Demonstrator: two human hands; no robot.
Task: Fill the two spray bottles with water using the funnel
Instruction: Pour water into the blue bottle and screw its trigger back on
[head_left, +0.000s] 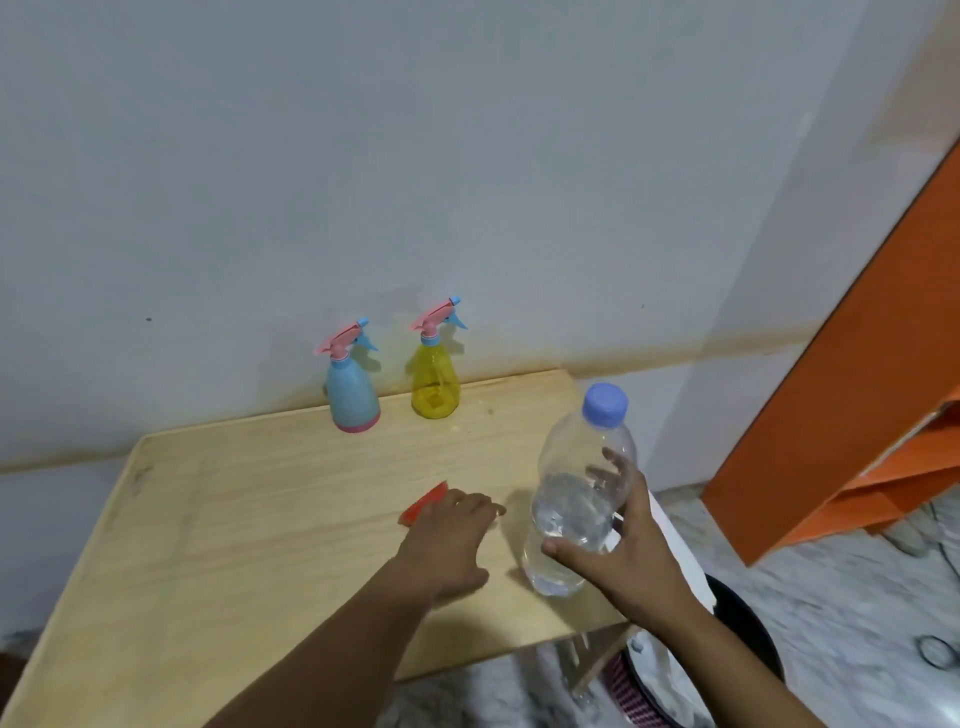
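Low and right of centre, my right hand (631, 545) has its grip closed round the capped water bottle (579, 493), part full. Just left, my left hand (452, 535) lies over a red thing, probably the funnel (423, 506), on the desk (260, 493); whether that grip has closed I cannot tell. Further up, against the wall, stand the blue spray bottle (353, 387) and yellow spray bottle (435, 376), heads still on. This looks like setup: next, I judge, unscrew one head and seat the funnel.

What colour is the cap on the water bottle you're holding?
Blue-purple, a periwinkle shade. The cap tops the clear water bottle, seen in the head view.
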